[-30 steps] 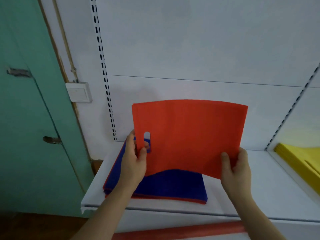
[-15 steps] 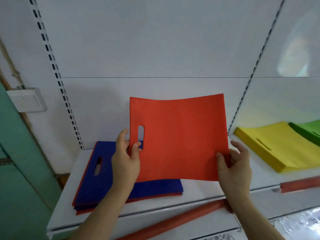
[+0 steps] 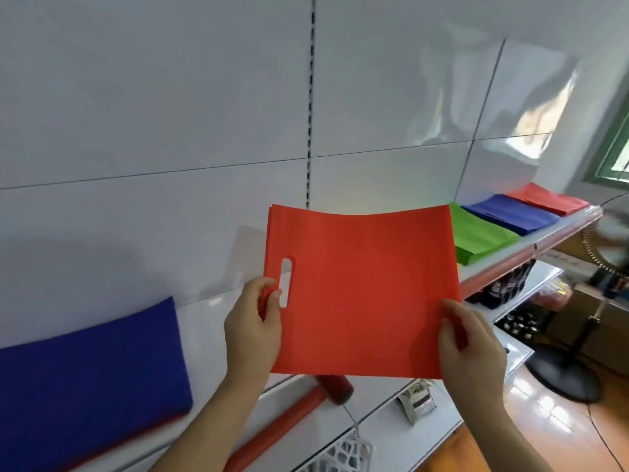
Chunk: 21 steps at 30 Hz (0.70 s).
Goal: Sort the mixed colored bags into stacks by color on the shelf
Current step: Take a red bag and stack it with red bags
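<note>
I hold a flat red bag (image 3: 364, 294) upright in front of the white shelf (image 3: 218, 321). My left hand (image 3: 253, 328) pinches its left edge beside the handle slot. The bag's lower right corner is pinched by my right hand (image 3: 471, 349). At the lower left lies the mixed pile (image 3: 88, 376), blue on top with a red edge showing beneath. Further right along the shelf lie a green stack (image 3: 480, 235), a blue stack (image 3: 510, 212) and a red stack (image 3: 548, 199). The held bag hides the yellow stack.
A red price rail (image 3: 289, 424) runs along the shelf's front edge. Lower shelves below hold packaged goods (image 3: 417, 400) and a white mesh item (image 3: 343, 454). A standing fan (image 3: 578, 335) stands on the wooden floor at the right.
My view has swung to the right along the shelf, with the red bag carried the same way. The mixed pile now sits at the far left, and the green, blue and red stacks have come into sight.
</note>
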{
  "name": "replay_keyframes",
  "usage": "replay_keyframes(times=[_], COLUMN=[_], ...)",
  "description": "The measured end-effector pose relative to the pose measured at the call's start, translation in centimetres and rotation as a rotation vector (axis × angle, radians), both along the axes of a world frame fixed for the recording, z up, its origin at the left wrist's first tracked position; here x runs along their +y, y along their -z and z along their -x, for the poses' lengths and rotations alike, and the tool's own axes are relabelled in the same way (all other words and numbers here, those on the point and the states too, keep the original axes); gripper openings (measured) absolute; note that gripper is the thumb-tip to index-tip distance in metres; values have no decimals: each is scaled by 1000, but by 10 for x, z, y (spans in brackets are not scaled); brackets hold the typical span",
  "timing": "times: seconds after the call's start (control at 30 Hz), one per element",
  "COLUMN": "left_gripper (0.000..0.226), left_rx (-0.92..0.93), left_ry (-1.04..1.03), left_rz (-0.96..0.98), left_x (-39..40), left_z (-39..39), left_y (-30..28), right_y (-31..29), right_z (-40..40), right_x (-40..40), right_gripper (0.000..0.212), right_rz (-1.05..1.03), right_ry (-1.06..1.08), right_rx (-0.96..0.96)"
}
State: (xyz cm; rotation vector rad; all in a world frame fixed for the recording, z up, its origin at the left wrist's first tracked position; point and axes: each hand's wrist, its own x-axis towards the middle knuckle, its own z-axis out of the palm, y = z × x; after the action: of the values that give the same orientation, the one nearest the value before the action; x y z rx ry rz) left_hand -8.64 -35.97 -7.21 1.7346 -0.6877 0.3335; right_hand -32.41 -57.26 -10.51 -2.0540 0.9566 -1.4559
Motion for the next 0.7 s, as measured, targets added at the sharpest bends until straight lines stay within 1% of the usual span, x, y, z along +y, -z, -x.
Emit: replay_keyframes(times=[0.13,0.23,0.37,0.57,0.7], left_gripper=[28,30,33,32,35], left_rx=[-16,-21,-8,-30,-26], left_ry=[77,151,254,374,473], left_rz=[8,-19,-39,-97,-78], left_x=[-85,-148,-225,-336,-420], left_z=[51,86,126,166,182], left_y=[-5,-5,-3,11,20], right_y=[-5,-6,-1,19,25], right_z=[63,111,168,219,245], right_x=[-66,-108,-155,-223,-280], right_gripper=[41,42,43,47,51], right_rz=[28,67,19,-38,-41], right_ry=[62,115,210,340,427], right_rx=[15,29,35,57,109])
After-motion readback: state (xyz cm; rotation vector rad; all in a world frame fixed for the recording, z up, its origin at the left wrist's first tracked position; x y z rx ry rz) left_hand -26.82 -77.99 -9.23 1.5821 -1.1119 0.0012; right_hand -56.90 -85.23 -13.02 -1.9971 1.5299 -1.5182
